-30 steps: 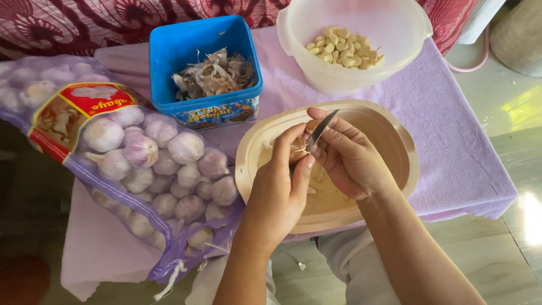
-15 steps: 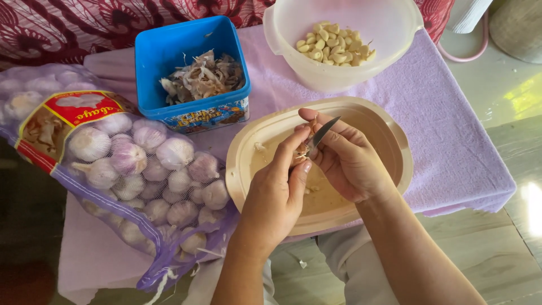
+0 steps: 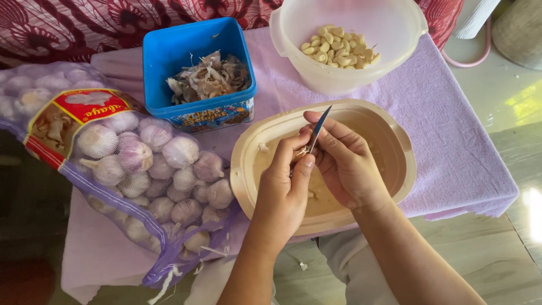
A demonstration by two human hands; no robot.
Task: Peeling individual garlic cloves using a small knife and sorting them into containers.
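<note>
Going left to right: the mesh bag of garlic bulbs point(image 3: 141, 175) is sitting mostly full, the blue tub point(image 3: 197, 68) is collecting skins, then the left hand point(image 3: 282, 192) is pinching a garlic clove point(image 3: 303, 151) over the beige tray point(image 3: 395, 135) while the right hand point(image 3: 347, 164) is gripping a small knife point(image 3: 319, 129) against it. The white bowl point(image 3: 395, 22) is holding a modest pile of peeled cloves, so I'd say loads left.

Two bare forearms, no sleeves, left grip point(image 3: 285, 189) and right grip point(image 3: 347, 164) ringless, light grey trousers point(image 3: 344, 265)
</note>
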